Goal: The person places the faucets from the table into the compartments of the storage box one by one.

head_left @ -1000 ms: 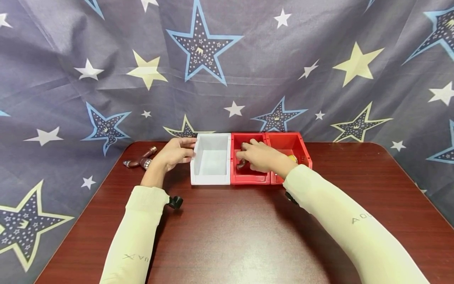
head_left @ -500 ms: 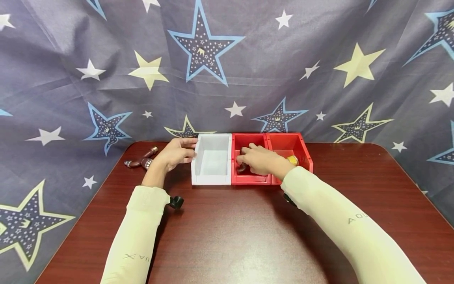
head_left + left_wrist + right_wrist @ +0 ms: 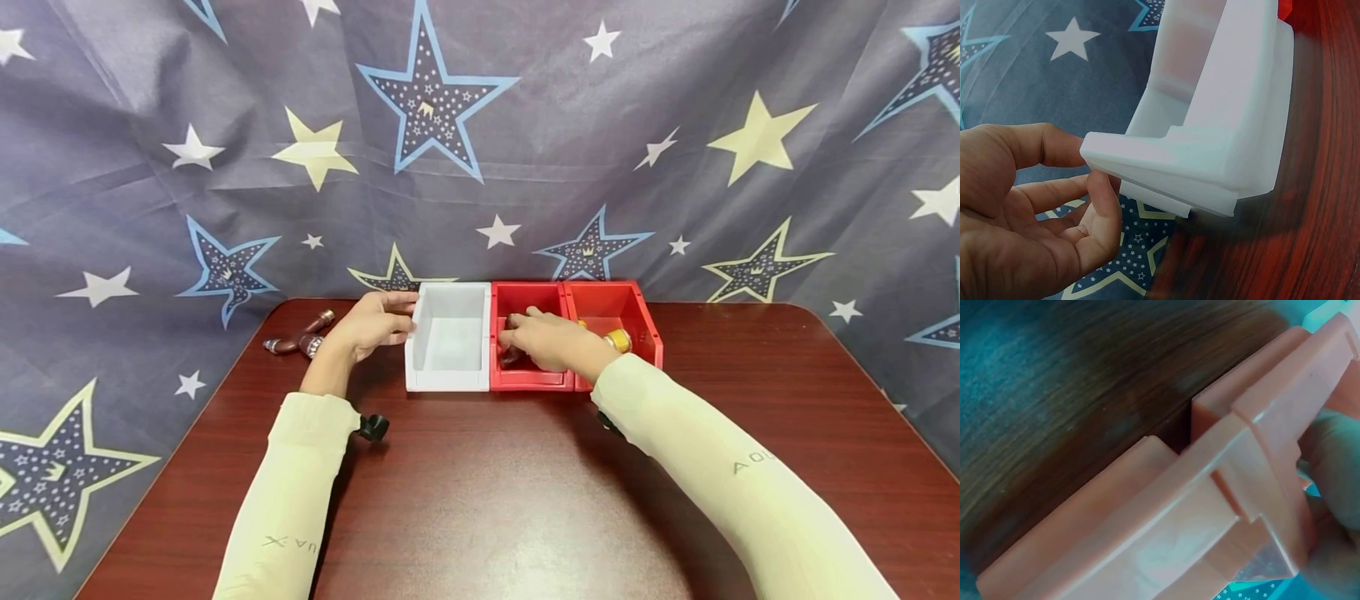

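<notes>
My left hand (image 3: 370,323) is at the left side of a white open-front bin (image 3: 446,382). In the left wrist view its fingertips touch the edge of the bin wall (image 3: 1141,150), and the fingers are loosely bent. My right hand (image 3: 546,337) reaches down into the middle red bin (image 3: 531,380) with curled fingers around a dark brown curved pipe-like piece (image 3: 512,357). Most of that piece and the fingertips are hidden by the hand. In the right wrist view only part of the right hand (image 3: 1335,481) shows behind the bin walls.
The right red bin (image 3: 647,329) holds a yellow part with a metallic end (image 3: 618,339), partly behind my right wrist. A brown curved pipe piece with metal ends (image 3: 300,337) lies on the wooden table (image 3: 480,483) at left. A star-patterned cloth (image 3: 480,217) hangs behind.
My right hand has shifted slightly within the middle red bin, with the brown piece sitting a little lower. More of the yellow part now shows. The left hand has stayed at the white bin.
</notes>
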Demonstrator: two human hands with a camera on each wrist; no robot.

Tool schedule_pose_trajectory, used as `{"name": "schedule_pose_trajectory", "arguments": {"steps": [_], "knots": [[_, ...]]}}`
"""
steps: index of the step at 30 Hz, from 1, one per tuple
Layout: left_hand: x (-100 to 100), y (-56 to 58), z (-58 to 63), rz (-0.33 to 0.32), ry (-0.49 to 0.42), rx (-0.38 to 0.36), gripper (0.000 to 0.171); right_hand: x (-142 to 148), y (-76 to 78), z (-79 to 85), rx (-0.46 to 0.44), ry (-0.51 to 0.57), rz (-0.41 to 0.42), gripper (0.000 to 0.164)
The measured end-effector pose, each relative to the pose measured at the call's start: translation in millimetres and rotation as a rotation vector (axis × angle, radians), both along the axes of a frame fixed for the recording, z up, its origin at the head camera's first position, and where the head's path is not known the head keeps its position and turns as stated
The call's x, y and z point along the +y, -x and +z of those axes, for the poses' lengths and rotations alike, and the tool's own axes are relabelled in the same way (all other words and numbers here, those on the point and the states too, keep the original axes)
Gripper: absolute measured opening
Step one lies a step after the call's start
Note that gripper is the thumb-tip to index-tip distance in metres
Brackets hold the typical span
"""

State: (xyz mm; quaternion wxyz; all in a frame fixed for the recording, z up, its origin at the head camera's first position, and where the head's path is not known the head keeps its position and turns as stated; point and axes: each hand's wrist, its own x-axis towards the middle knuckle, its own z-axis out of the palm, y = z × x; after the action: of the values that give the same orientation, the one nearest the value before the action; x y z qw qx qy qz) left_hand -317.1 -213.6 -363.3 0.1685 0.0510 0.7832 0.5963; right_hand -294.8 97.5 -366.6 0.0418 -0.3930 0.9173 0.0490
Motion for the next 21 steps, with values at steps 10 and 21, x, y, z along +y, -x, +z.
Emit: {"name": "schedule_pose_trajectory", "arguments": {"steps": [10,21], "knots": [[0.3,0.4,-1.1,-0.007,0.0,-0.006,0.066,1.1,-0.5,-2.4,0.011,-0.018,-0.025,0.047],[0.8,1.4,-2.2,0.005,0.003,-0.002,0.067,5.4,-5.8,4.9,0.068,-0.022,-0.024,0.038]]}}
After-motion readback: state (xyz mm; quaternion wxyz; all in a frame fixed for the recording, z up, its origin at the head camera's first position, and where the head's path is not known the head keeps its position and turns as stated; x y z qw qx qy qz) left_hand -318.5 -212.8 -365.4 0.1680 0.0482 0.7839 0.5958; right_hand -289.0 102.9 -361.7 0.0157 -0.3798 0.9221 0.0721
